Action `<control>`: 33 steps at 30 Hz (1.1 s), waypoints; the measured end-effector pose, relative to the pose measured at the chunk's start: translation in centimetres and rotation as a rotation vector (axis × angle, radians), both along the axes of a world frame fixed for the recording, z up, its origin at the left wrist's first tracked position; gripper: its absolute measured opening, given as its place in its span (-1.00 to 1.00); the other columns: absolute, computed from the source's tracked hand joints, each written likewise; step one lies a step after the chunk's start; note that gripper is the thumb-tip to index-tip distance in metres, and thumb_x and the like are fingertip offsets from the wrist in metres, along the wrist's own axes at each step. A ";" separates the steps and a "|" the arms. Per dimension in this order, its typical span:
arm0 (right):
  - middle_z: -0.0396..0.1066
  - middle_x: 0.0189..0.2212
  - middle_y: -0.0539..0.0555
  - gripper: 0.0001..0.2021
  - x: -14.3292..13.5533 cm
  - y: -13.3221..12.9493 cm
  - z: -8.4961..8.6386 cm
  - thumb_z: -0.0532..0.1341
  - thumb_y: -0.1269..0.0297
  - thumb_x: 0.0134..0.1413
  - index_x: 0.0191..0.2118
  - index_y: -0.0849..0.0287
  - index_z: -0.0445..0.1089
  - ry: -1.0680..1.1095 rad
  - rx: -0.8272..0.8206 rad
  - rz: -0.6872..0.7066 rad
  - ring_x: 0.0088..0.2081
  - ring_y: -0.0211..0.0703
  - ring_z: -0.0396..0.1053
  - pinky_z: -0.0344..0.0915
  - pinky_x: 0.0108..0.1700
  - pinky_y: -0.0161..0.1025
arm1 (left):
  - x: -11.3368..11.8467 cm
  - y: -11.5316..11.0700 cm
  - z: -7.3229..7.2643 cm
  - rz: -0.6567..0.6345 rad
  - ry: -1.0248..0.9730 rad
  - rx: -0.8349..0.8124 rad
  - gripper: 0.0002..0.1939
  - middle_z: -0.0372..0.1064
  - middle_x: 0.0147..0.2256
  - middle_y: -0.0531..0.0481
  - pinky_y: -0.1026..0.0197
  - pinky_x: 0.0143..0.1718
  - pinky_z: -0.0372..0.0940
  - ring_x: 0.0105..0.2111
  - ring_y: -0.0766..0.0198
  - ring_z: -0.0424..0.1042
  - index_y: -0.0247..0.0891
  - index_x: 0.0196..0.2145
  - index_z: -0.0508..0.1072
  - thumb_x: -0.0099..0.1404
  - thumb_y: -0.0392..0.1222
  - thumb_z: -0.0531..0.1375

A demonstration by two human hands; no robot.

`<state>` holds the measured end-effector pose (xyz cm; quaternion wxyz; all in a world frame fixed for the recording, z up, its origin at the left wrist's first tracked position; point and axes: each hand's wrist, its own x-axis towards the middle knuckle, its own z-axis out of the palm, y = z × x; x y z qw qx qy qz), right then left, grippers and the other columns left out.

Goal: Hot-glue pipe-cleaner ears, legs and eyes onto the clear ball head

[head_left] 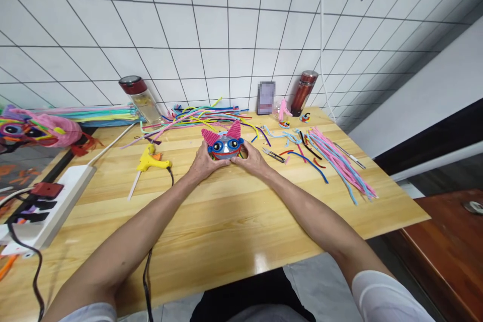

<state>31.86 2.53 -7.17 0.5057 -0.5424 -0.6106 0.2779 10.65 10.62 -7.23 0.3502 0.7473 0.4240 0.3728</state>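
Between my two hands is a small craft animal head (pixel 225 147) with pink pipe-cleaner ears, blue-ringed eyes and a red band below them. My left hand (pixel 207 163) is closed round its left side, and my right hand (pixel 250 159) grips the right side. Both thumbs meet near its lower front edge. The back of the head and most of my fingers are hidden. To the left lies a yellow glue gun (pixel 153 160) with a glue stick in it. Thread snips (pixel 273 155) rest just right of my right hand.
Loose pipe cleaners (pixel 204 115) lie behind the head, and a pink and blue bundle (pixel 339 161) is at right. Two flasks, a glass one (pixel 141 96) and a red one (pixel 304 93), flank a phone (pixel 266 97). A power strip (pixel 64 206) and cables occupy the left.
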 end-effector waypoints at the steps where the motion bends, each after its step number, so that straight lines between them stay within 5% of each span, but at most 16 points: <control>1: 0.48 0.27 0.20 -0.28 0.0 0.0 0.0 0.48 0.10 0.02 0.30 0.09 0.39 -0.010 0.008 -0.014 0.29 0.16 0.43 0.33 0.36 0.12 | 0.0 0.0 0.0 0.005 0.001 -0.003 -0.01 0.52 0.05 -0.24 -0.21 0.15 0.45 0.08 -0.18 0.55 -0.20 0.09 0.35 -0.17 0.25 0.63; 7: 0.43 0.31 0.23 -0.23 0.1 -0.4 0.2 0.50 0.00 0.01 0.32 0.06 0.38 -0.036 0.017 -0.029 0.31 0.19 0.41 0.35 0.35 0.12 | 0.1 -0.4 0.8 -0.065 -0.013 -0.005 -0.12 0.52 0.10 -0.27 -0.22 0.19 0.41 0.13 -0.20 0.53 -0.21 0.16 0.36 0.02 0.21 0.56; 24: 0.54 0.24 0.08 -0.34 0.1 -0.5 0.5 0.45 -0.06 0.12 0.28 0.04 0.42 -0.020 -0.014 0.017 0.28 0.14 0.46 0.32 0.37 0.08 | 0.3 0.2 0.0 -0.090 -0.058 0.035 -0.21 0.52 -0.01 -0.18 -0.14 0.07 0.46 -0.01 -0.10 0.56 -0.19 0.09 0.39 0.04 0.19 0.56; 33: 0.52 0.25 0.17 -0.34 0.2 -0.8 1.1 0.42 0.00 0.15 0.31 0.13 0.38 -0.086 -0.056 0.010 0.26 0.19 0.47 0.34 0.32 0.09 | 0.1 0.0 0.6 -0.047 0.007 -0.017 -0.26 0.49 -0.16 -0.08 -0.02 -0.10 0.45 -0.19 0.01 0.53 -0.15 -0.09 0.33 0.00 0.30 0.54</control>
